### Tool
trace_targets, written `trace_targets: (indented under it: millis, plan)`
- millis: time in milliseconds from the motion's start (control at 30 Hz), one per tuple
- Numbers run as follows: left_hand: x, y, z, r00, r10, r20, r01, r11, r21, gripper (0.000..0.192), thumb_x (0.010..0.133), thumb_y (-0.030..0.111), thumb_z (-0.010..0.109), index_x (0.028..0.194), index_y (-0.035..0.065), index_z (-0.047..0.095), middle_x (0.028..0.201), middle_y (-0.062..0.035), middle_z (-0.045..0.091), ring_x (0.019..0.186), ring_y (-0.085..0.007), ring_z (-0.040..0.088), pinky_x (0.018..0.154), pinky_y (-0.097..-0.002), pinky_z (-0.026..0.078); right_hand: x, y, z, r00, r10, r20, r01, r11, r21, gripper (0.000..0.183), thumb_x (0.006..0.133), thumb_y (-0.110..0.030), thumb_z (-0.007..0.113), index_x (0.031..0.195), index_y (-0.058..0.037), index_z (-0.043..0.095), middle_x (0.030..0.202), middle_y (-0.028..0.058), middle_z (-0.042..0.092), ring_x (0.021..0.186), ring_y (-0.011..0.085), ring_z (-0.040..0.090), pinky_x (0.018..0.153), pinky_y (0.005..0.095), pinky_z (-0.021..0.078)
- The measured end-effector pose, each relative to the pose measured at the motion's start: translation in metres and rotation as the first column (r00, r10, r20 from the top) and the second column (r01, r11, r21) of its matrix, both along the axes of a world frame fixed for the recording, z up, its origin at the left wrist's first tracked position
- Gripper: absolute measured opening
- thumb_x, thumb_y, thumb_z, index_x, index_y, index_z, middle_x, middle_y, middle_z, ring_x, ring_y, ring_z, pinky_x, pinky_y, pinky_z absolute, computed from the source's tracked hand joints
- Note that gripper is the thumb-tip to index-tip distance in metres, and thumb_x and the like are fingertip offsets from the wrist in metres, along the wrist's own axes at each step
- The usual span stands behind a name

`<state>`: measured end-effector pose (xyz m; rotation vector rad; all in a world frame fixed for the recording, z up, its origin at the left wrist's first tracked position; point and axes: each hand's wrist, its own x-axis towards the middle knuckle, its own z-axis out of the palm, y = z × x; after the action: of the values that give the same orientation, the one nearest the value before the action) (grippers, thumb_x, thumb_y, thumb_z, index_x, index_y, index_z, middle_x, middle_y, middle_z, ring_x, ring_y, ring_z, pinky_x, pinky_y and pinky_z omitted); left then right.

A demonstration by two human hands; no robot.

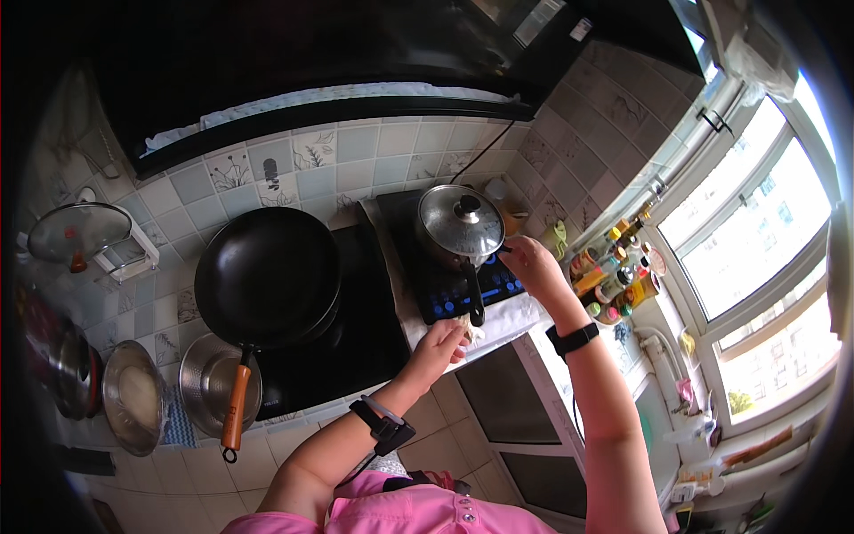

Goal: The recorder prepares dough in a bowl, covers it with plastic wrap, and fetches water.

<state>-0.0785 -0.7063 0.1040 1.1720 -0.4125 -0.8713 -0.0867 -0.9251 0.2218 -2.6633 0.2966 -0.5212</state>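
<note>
A metal saucepan [440,249] under a glass lid [448,220] with a black knob stands on a black induction cooktop [419,284] with lit blue controls. Its long black handle [475,294] points toward me. At the pan's right side, my right hand [534,267] has its fingertips closed on a small dark part, perhaps a utensil end or side grip. Near the end of the long handle is my left hand [437,354], its fingers curled around a crumpled pale cloth or tissue [471,328].
A black wok [267,277] with a wooden handle sits on the left hob. Metal bowls [133,394] and a strainer-like basin [200,380] lie at left. Condiment bottles [614,284] crowd the right, by the window. The range hood [333,110] hangs above.
</note>
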Motion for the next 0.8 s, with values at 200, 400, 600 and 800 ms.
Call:
trace_targets:
  millis: [200, 400, 600, 800]
  plan:
    - [0.028, -0.046, 0.015, 0.959, -0.129, -0.253, 0.116, 0.991, -0.063, 0.028, 0.095, 0.036, 0.046, 0.101, 0.0088, 0.049, 0.094, -0.0085, 0.063, 0.08, -0.0155, 0.061, 0.073, -0.029, 0.051, 0.1, -0.034, -0.016, 0.998, -0.011, -0.068, -0.004, 0.978, -0.21, 0.055, 0.077, -0.042, 0.065, 0.114, -0.0029, 0.053, 0.103, 0.0172, 0.059, 0.095, 0.0328, 0.059, 0.08, 0.0398, 0.0478]
    - [0.039, -0.063, 0.029, 0.845, -0.119, -0.521, 0.046, 0.988, -0.15, 0.016, 0.092, 0.023, 0.053, 0.097, 0.0088, 0.05, 0.094, -0.0112, 0.062, 0.083, -0.0207, 0.062, 0.075, -0.0323, 0.051, 0.143, -0.049, -0.033, 0.986, 0.034, -0.16, -0.065, 0.979, -0.193, 0.061, 0.072, -0.048, 0.068, 0.112, -0.0038, 0.055, 0.106, 0.0173, 0.06, 0.099, 0.0329, 0.058, 0.084, 0.0396, 0.0477]
    - [0.046, -0.064, 0.041, 0.818, -0.008, -0.575, -0.058, 0.994, -0.097, 0.011, 0.089, 0.018, 0.057, 0.09, 0.0086, 0.051, 0.061, -0.0008, 0.048, 0.046, -0.0113, 0.045, 0.042, -0.026, 0.036, 0.149, -0.046, -0.022, 0.983, 0.083, -0.163, -0.107, 0.983, -0.149, 0.046, 0.069, -0.04, 0.068, 0.094, -0.002, 0.064, 0.087, 0.017, 0.065, 0.084, 0.0335, 0.063, 0.075, 0.0395, 0.0497]
    - [0.053, -0.051, 0.04, 0.849, -0.023, -0.528, -0.027, 0.996, -0.086, 0.019, 0.089, 0.017, 0.056, 0.076, 0.013, 0.043, 0.054, 0.0045, 0.041, 0.042, -0.0059, 0.037, 0.038, -0.022, 0.026, 0.139, -0.065, -0.008, 1.0, 0.003, -0.031, 0.004, 0.976, 0.216, 0.036, 0.077, -0.035, 0.064, 0.082, 0.0004, 0.067, 0.066, 0.0133, 0.064, 0.062, 0.0246, 0.062, 0.062, 0.0338, 0.0492]
